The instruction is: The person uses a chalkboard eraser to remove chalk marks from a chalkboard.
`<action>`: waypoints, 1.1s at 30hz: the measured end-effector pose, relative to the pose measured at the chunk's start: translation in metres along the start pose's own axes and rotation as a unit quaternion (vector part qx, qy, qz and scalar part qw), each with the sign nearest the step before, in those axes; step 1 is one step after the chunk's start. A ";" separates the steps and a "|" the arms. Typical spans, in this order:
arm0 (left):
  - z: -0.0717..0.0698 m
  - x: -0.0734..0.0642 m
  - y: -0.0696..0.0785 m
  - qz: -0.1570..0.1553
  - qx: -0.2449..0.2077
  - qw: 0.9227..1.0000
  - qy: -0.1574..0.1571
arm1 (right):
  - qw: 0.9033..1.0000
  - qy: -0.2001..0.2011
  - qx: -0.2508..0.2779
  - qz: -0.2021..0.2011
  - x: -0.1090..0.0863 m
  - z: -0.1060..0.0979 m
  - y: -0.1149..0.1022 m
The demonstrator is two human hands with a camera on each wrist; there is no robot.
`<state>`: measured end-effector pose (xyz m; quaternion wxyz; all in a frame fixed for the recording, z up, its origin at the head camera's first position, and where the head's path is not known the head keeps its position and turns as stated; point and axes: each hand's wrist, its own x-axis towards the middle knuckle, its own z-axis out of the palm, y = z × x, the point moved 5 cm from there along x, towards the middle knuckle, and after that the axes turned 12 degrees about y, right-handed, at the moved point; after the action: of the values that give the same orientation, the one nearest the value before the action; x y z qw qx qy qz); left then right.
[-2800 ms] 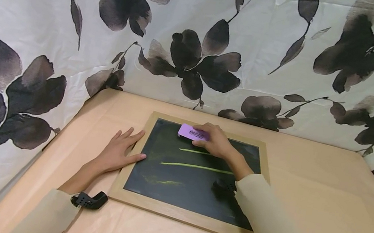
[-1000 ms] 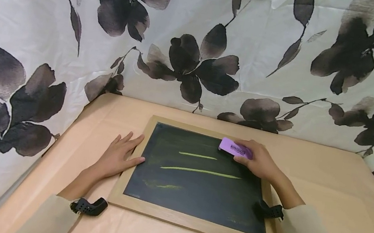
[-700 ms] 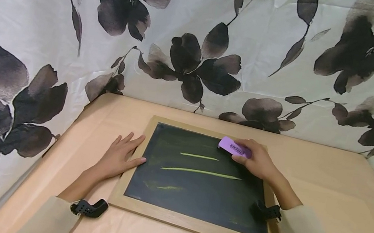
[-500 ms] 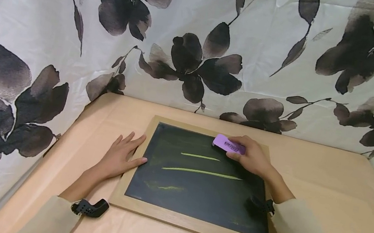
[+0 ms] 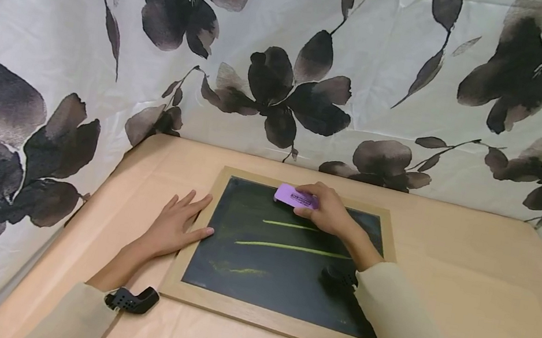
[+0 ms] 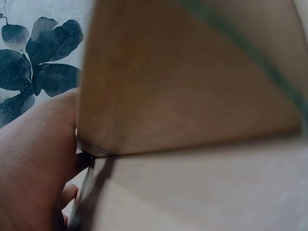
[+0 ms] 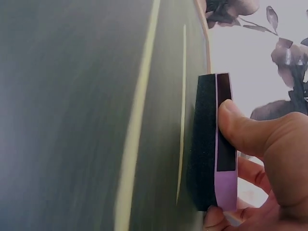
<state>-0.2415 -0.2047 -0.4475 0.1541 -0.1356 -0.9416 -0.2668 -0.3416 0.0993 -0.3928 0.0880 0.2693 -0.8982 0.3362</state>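
Observation:
A wood-framed chalkboard (image 5: 278,298) lies on the table, bearing yellow chalk lines and a smeared yellow mark. My right hand (image 5: 330,212) grips a purple chalkboard eraser (image 5: 293,196) near the top of the board, above the upper chalk line (image 5: 289,225). In the right wrist view, the thumb presses the side of the eraser (image 7: 226,187), whose dark felt (image 7: 204,139) faces the board. Fingers spread, my left hand (image 5: 171,231) rests on the left side of the frame, thumb tip at the board's edge. The lower line (image 5: 290,248) runs partly behind my right forearm.
The table (image 5: 471,269) has a light tan covering. Behind it and along the left hangs white fabric (image 5: 397,65) with dark flowers. Black wrist devices, such as the left one (image 5: 131,300), sit at both cuffs; the right one (image 5: 339,277) hovers over the board.
Since half a second ago my right hand has moved the eraser leftward along the top of the board, after being farther right a second ago. My left hand has stayed in place.

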 end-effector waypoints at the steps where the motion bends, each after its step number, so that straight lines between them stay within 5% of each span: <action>1: 0.000 0.001 0.000 -0.001 -0.001 1.000 -0.001 | 1.000 0.000 0.001 -0.005 0.003 0.003 -0.003; 18: -0.003 0.004 0.003 0.001 -0.010 1.000 0.003 | 0.999 -0.032 0.004 -0.036 0.036 0.053 -0.054; 24: 0.001 -0.003 0.004 -0.001 -0.009 1.000 0.002 | 0.997 -0.051 0.062 0.002 0.034 0.068 -0.073; 29: -0.003 -0.004 0.005 0.004 -0.006 1.000 0.008 | 0.999 -0.021 0.047 -0.004 0.032 0.040 -0.087; 33: -0.005 -0.002 0.005 0.008 -0.007 1.000 0.009 | 1.000 0.009 0.013 -0.017 0.020 0.002 -0.077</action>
<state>-0.2370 -0.2040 -0.4423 0.1641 -0.1414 -0.9372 -0.2734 -0.3166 0.0407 -0.3450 0.0982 0.2826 -0.8882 0.3487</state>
